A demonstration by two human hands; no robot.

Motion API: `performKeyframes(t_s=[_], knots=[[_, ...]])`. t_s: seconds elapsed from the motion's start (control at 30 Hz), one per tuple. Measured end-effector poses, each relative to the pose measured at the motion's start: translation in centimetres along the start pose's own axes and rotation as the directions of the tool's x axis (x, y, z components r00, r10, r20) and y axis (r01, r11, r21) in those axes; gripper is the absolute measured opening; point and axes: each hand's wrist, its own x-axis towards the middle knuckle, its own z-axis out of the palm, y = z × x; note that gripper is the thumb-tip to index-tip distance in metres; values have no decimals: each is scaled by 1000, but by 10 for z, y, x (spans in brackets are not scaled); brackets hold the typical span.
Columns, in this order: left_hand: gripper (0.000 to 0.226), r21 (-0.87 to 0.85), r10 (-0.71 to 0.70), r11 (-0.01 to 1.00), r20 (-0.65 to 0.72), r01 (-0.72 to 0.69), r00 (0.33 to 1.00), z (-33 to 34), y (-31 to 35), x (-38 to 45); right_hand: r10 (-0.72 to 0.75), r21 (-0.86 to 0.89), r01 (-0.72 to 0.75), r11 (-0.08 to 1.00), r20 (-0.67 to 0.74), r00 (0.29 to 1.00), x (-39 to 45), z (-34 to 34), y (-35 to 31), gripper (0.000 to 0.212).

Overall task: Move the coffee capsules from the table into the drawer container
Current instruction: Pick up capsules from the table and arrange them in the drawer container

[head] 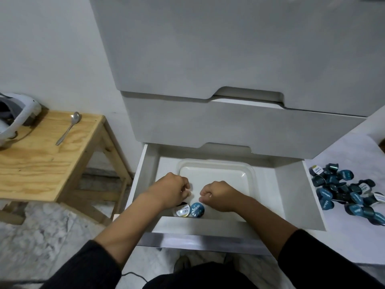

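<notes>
Both hands, left (170,189) and right (216,195), are hovering curled over the tray (248,170); contents untellable. Two capsules (188,209) lying near, pile (345,192) waiting right. Light, rigid; pinch by sides.

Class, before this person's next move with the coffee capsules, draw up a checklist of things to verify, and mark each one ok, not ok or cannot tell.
1. Drawer open: ok.
2. Container inside the drawer: ok.
3. Capsules already in the container: ok, two visible.
4. Pile of capsules on the table cleared: not ok.
5. Left hand empty: cannot tell, fingers curled.
6. Right hand empty: cannot tell, fingers curled.
</notes>
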Motion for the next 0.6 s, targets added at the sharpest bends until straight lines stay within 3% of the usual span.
performKeyframes(t_s=[0.07,0.17,0.23,0.33,0.43,0.6], knots=[[30,2,-46,999,-80,46,996,4,7,-6,-32,-60,27,998,-77,997,-2,6,0,20],[32,-8,-111,994,-251,113,962,12,22,-17,-78,-174,28,984,-288,954,-10,15,-1,40],[34,-38,-137,990,-372,132,918,17,31,-25,-200,-268,60,962,-536,820,-19,21,-3,34],[37,-89,-150,989,-502,122,852,20,42,-34,-392,-406,96,909,-754,528,-25,27,6,28],[39,-136,-153,987,-575,90,804,15,57,-40,-461,-477,52,877,-807,369,-34,27,13,27],[41,-179,-137,983,-603,34,786,21,94,-48,-560,-591,4,806,-762,325,-57,16,34,24]])
